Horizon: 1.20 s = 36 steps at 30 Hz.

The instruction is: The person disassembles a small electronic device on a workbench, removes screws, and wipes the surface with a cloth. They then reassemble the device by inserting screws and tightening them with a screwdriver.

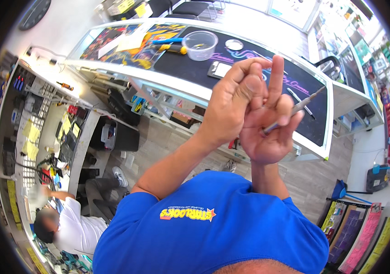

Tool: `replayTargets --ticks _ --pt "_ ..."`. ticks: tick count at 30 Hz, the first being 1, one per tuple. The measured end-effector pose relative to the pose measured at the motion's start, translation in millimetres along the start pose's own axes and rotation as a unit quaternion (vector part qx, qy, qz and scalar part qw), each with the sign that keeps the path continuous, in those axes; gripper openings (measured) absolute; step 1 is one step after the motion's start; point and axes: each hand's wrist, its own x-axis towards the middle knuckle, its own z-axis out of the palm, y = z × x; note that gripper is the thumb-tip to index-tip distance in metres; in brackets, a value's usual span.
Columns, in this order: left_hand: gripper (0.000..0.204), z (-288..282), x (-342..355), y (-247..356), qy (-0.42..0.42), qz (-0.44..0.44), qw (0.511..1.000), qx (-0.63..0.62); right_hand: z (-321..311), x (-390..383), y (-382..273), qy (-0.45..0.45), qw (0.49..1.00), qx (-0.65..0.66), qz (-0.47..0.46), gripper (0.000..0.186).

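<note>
**Display counter ahead, a loose-looking hold above it**

The white-framed display counter [330, 118] stretches out before you, with a dark printed mat [316, 130] on its top. Your left hand [227, 107] is raised with its fingers bent, meeting the fingers of your right hand [259, 119]; whether it pinches something small there or just a fingertip is hidden. Your right palm is turned toward you, one finger raised, the others curled. On the mat past your hands stands a clear plastic tub [199, 55].

The slim metal screwdriver [296, 109] lies slantwise in your right hand, its butt against the palm and its tip out to the right, held by curled fingers. A thin pen-like tool [309, 112] lies beyond it, near a small round dish [234, 44] and well apart from the tub.

As I judge it, the screwdriver could slip if those fingers uncurl while your hands work against each other. The exposed tip could scratch the mat if your wrist dips, and anything tiny between your fingertips could drop unseen.
</note>
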Motion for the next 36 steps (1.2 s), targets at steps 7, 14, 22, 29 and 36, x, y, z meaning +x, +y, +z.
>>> replayTargets --ticks 7,14,22,29,36 --pt "0.052 -83.5 -49.2 65.4 0.094 -0.065 0.993 -0.042 65.8 -35.1 68.7 -0.070 0.991 -0.011 0.112 0.042" --pt "0.037 -138.6 -96.5 106.9 0.132 0.021 0.991 0.020 115.0 -57.2 118.2 -0.033 0.984 0.048 0.170 0.041" --pt "0.032 -151.1 -131.6 123.1 0.119 0.092 0.987 -0.053 132.5 -57.9 140.4 -0.045 0.970 0.131 0.200 0.042" --pt "0.032 -174.6 -130.3 116.8 0.137 0.074 0.987 0.038 129.4 -66.8 157.8 -0.101 0.979 -0.001 0.178 0.042" --pt "0.055 -185.6 -115.5 113.1 0.192 -0.013 0.980 -0.054 119.8 -73.0 162.5 -0.161 0.961 -0.105 0.198 0.042"
